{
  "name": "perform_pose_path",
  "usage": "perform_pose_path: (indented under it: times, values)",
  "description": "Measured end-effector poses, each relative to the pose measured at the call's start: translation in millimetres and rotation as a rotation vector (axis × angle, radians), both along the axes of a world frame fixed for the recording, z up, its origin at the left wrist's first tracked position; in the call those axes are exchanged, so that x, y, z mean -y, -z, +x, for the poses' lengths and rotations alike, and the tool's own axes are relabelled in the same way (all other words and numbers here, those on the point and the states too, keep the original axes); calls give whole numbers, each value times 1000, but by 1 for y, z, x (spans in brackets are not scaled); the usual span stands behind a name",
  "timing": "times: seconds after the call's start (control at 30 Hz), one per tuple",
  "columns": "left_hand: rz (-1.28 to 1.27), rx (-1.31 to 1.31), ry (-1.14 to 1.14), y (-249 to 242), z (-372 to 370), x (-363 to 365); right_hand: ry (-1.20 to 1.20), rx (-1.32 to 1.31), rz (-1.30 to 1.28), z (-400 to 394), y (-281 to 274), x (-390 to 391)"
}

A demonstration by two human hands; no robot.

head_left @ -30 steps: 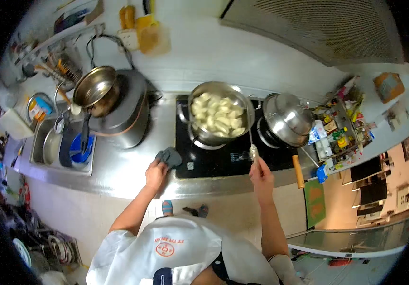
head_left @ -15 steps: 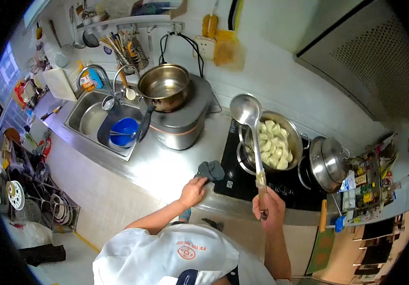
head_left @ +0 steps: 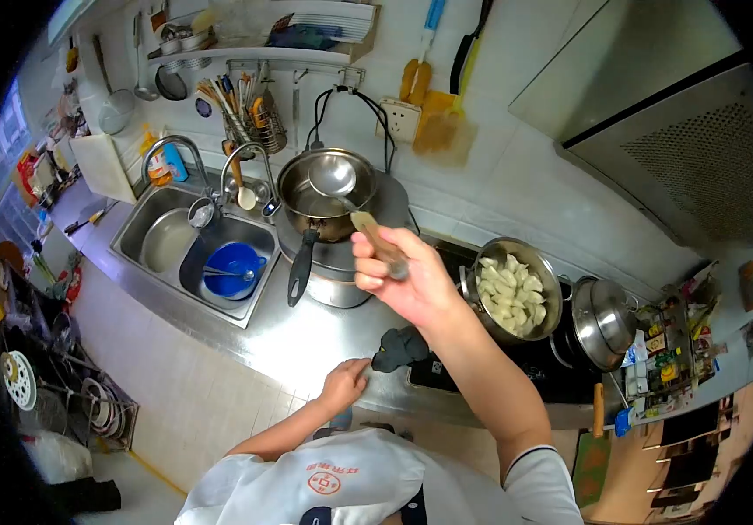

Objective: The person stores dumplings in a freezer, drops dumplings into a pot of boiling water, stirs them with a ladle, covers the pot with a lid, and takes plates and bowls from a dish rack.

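Note:
A metal ladle (head_left: 332, 176) has its bowl over the steel saucepan (head_left: 291, 194), which stands on a grey round-cornered appliance (head_left: 394, 206). Its wooden handle is gripped by my right hand (head_left: 411, 276), raised above the counter. My left hand (head_left: 344, 385) rests at the counter's front edge, its fingertips by a dark crumpled cloth (head_left: 401, 349); whether they hold the cloth's edge I cannot tell. Pale dumplings (head_left: 510, 293) fill a steel pot (head_left: 554, 297) on the black stove, to the right of my right forearm.
A double sink (head_left: 162, 229) with a blue bowl (head_left: 234, 269) lies to the left. Beside the pot sits a lidded steel pan (head_left: 604, 324). The saucepan's black handle (head_left: 302, 269) points toward the front. A range hood (head_left: 691, 149) hangs at upper right.
My right hand has moved up and left with the ladle, from beside the dumpling pot to the saucepan. My left hand stays near the cloth. The view has shifted slightly.

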State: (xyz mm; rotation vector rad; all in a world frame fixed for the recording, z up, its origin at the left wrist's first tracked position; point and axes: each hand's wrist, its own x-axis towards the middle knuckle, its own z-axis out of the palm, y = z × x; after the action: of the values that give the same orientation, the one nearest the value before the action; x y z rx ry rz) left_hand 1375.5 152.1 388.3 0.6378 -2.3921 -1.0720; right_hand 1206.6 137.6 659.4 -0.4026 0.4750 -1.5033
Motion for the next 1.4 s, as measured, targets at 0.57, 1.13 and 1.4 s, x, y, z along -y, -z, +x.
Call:
perform_pose_path:
  times: [0.57,1.13,1.4]
  values:
    - [76,60,-11,26,3,-2,97,-563,129,-22,32,-47]
    - [69,176,-51,9,-106,-155,1371,-1177,695,-386,65,-492]
    - [76,195,-172,12,-97,-189,1323,-2061,1022,-506,110,-495]
